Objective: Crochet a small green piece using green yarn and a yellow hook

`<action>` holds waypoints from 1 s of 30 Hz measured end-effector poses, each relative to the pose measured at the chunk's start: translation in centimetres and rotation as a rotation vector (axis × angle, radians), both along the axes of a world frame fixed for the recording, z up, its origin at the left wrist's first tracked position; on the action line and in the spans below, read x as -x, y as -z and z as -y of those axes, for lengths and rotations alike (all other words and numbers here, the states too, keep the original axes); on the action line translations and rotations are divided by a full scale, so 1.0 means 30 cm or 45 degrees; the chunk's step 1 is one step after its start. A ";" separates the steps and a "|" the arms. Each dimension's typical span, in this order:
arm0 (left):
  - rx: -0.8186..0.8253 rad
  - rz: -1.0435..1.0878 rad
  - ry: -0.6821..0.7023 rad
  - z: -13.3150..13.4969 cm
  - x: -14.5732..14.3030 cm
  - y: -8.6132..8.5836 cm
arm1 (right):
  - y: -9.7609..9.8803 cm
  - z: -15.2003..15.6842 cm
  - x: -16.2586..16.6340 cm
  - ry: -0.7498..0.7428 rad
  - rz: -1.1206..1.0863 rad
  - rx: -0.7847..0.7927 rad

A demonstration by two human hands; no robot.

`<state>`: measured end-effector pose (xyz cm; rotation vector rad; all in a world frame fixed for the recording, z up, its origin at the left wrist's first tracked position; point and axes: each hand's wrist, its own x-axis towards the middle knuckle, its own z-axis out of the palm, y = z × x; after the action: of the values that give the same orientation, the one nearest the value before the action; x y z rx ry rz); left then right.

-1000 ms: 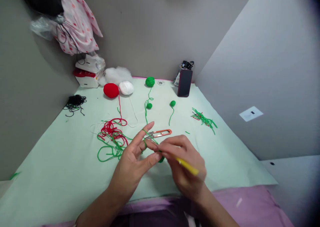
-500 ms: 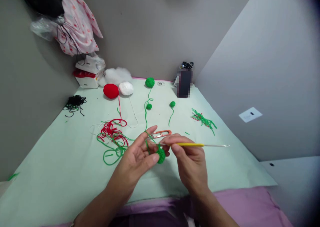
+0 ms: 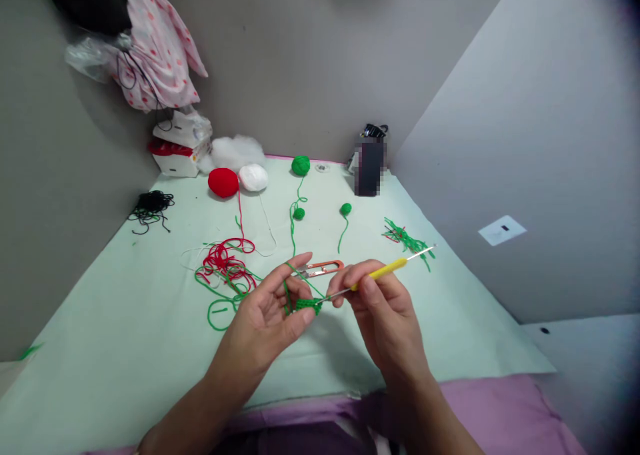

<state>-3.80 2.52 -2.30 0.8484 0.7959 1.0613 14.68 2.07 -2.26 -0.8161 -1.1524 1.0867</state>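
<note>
My left hand [image 3: 267, 311] pinches a small green crochet piece [image 3: 309, 305] between thumb and fingers, with green yarn looped over its raised index finger. My right hand [image 3: 385, 301] grips a crochet hook [image 3: 383, 272] by its yellow handle. The hook's thin metal tip meets the crochet piece at its upper right edge, and a strand of yarn runs from the left index finger to that spot. Just beyond my hands lies a pair of orange thread snips [image 3: 325, 268], its blades partly behind my left fingers.
Red yarn [image 3: 223, 183], white yarn [image 3: 253, 177] and a green yarn ball [image 3: 301, 165] stand at the back. Two small green crocheted pieces lie mid-table. Tangled red yarn [image 3: 225, 261] is at left, black yarn [image 3: 153, 203] beyond it, green scraps [image 3: 407, 238] at right.
The crochet piece has turned from round side facing me to edge-on. The hook has tilted, its right end rising, and its tip has come down to the piece's edge.
</note>
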 end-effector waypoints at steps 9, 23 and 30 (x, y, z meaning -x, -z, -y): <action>-0.034 -0.004 -0.018 -0.007 -0.001 0.015 | -0.011 0.046 -0.011 0.178 0.552 -0.449; 0.322 0.382 0.074 -0.015 -0.015 -0.027 | 0.031 0.029 0.016 0.226 0.285 -0.367; 0.216 0.200 -0.029 0.000 -0.039 -0.009 | 0.026 0.039 0.031 0.290 0.585 -0.488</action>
<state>-2.63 2.51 -2.03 0.6060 0.7528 1.0506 13.74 0.90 -3.05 -0.8865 -1.5483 0.4733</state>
